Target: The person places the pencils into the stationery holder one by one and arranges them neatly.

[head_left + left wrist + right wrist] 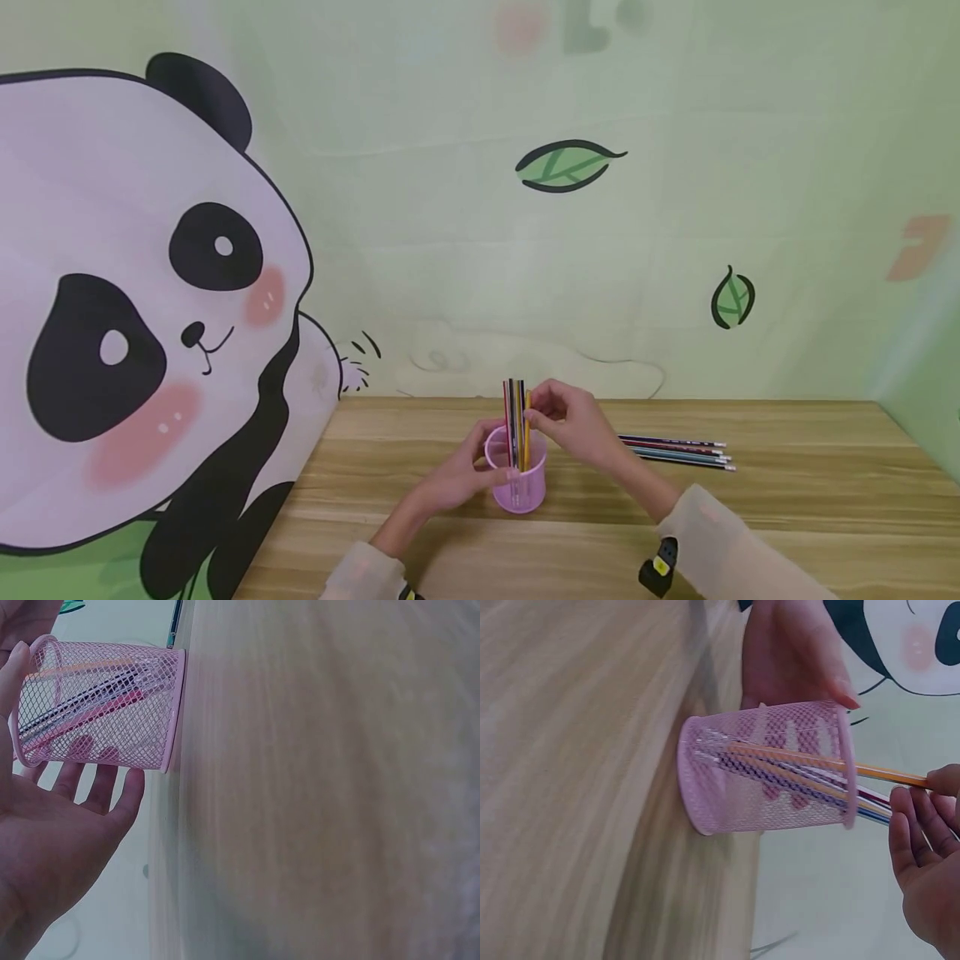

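Observation:
A pink mesh pencil cup (534, 493) stands on the wooden table. My left hand (453, 482) holds it from the left, thumb at the near side of the rim and fingers round the far side, as the left wrist view (64, 840) also has it. Several pencils (514, 417) lean together inside. Over the rim, my right hand (573, 421) pinches a yellow-orange pencil (892, 775) near its upper end between thumb and fingers. That pencil's lower part is inside the cup, showing through the mesh in the right wrist view.
Several dark and coloured pencils (678, 452) with white ends lie side by side on the table (810, 500), to the right of the cup and partly behind my right forearm. A pale green backdrop (465, 250) with a panda drawing rises behind the table's far edge.

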{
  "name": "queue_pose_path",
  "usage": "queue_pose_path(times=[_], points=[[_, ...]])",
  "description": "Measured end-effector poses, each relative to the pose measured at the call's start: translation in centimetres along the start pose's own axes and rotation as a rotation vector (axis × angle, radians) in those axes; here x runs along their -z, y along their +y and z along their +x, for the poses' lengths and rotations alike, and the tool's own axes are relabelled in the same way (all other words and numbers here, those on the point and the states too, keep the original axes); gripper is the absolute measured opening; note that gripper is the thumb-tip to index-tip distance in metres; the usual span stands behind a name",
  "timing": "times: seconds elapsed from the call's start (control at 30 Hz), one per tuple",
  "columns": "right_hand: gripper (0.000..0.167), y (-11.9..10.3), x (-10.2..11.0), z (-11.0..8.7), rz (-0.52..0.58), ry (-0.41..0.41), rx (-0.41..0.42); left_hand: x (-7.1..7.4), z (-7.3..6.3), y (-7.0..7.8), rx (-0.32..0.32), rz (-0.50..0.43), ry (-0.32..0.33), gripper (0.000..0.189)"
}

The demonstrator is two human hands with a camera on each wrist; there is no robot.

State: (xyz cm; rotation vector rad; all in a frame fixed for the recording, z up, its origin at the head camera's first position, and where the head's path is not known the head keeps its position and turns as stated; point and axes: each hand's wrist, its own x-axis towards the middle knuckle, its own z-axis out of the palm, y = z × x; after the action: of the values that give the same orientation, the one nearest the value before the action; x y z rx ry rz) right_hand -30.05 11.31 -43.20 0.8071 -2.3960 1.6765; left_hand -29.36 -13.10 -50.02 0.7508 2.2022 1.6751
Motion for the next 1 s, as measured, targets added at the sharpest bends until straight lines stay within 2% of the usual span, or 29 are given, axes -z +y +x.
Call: queue_pose_path(times=[0.6, 1.0], points=[[0.009, 1.4, -0.6, -0.4, -0.097, 0.009, -0.035, -0.1, -0.1, -0.2, 0.022, 0.03, 0.015, 0.072], [0.012, 1.8, 1.0, -0.8, -0.16, -0.001, -0.044, -0.1, -0.1, 0.0, 0.012, 0.017, 0.021, 0.071]])
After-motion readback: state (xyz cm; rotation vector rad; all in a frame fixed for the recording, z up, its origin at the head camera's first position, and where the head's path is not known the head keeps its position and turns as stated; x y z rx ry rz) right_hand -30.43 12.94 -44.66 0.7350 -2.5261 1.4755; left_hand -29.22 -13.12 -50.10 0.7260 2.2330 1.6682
